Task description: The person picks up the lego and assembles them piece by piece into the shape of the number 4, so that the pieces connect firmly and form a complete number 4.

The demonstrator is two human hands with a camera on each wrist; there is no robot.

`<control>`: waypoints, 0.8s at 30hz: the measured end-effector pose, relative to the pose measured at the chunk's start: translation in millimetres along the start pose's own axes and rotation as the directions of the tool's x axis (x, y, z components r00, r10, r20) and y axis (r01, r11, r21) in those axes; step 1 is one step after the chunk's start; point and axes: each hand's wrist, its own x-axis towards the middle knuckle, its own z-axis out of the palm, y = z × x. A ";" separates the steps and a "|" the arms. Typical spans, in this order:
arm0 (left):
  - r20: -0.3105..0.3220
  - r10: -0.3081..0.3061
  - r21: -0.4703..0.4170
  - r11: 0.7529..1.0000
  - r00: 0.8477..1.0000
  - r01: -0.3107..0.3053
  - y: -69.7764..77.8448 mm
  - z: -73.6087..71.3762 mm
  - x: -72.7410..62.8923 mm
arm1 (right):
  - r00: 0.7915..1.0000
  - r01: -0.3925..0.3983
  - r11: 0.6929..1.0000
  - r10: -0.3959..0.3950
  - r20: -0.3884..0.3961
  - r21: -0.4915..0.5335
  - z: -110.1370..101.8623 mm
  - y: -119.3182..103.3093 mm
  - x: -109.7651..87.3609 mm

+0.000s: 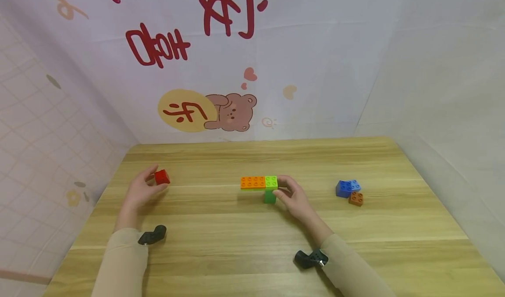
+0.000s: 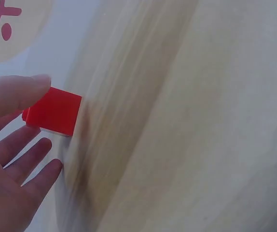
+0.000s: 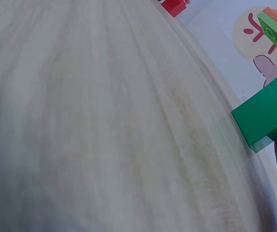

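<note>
The red block (image 1: 163, 177) lies at the left hand (image 1: 142, 189), well to the left of the build (image 1: 265, 183) at the right hand (image 1: 296, 200). A broad stretch of tabletop (image 1: 221, 244) lies between the two hands, and both pieces sit at a similar depth. The build's long axis runs sideways: its bar reaches out from the right hand towards the left hand, so its free end points roughly at the red block.

The left hand pinches the red block between thumb and forefinger, with the other fingers spread; the right hand pinches the build at its right end, thumb in front and fingers behind. Whether either piece is raised off the tabletop, I cannot tell.

The red block is small, boxy and glossy, with plain sides; the left wrist view shows a stud at its end nearest the palm. On the build, an orange brick (image 1: 250, 183) and a lime brick (image 1: 271, 181) lie end to end, studs up, over a lime layer. A darker green base (image 1: 270, 197) stands under the right end, leaving the orange end overhanging.

Right of the right hand are a blue block (image 1: 343, 189), a light blue brick (image 1: 355, 185) and a brown brick (image 1: 356, 199), close together.
</note>
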 end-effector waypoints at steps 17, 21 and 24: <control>-0.064 -0.017 0.004 1.000 0.998 0.017 -5.9 9.2 -2.3 | 1.000 -0.015 1.000 0.015 0.002 -0.012 -0.5 0.3 -0.2; -0.092 -0.027 0.014 1.000 0.995 0.028 -6.7 11.5 -3.9 | 1.000 -0.017 1.000 0.017 0.006 -0.018 -0.5 -0.3 -0.2; -0.115 -0.019 0.019 1.000 0.993 0.022 -6.3 13.6 -4.2 | 1.000 -0.016 1.000 0.016 0.005 -0.016 -0.5 -0.6 -0.1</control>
